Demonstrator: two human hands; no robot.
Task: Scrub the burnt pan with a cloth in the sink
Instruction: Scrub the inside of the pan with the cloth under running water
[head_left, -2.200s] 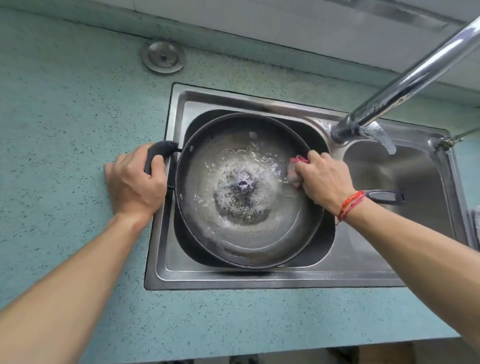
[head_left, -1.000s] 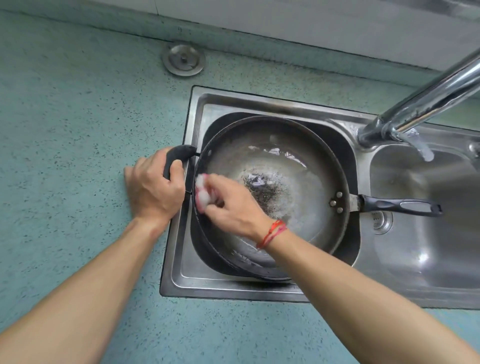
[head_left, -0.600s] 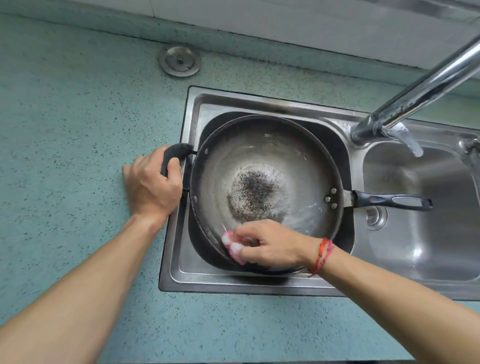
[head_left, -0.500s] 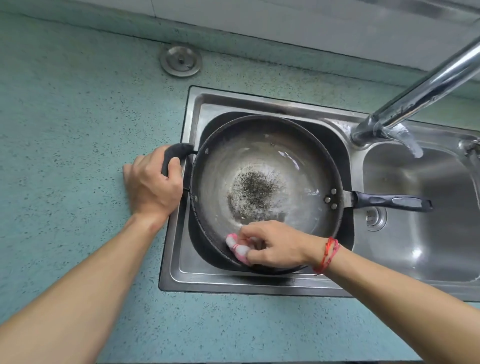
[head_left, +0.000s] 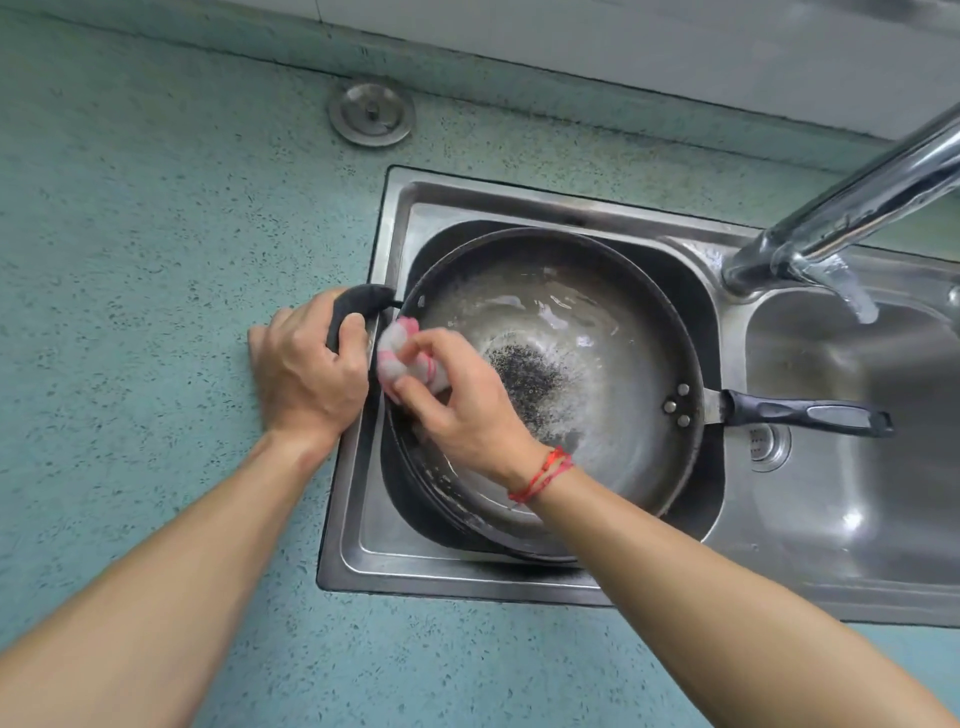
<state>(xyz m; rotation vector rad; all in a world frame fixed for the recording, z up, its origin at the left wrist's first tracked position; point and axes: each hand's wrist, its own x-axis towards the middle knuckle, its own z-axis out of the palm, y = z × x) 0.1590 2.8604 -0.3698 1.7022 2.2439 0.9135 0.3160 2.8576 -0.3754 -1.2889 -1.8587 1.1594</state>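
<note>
Here, cloth (head_left: 401, 357) amid right fingers (head_left: 439, 341).

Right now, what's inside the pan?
A black burnt patch in the middle of the pan, water round it. The right hand holds the cloth against its left side, hiding what lies beneath.

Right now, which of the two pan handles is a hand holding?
The short handle, gripped by the left hand; the long handle, opposite it, is untouched.
</note>
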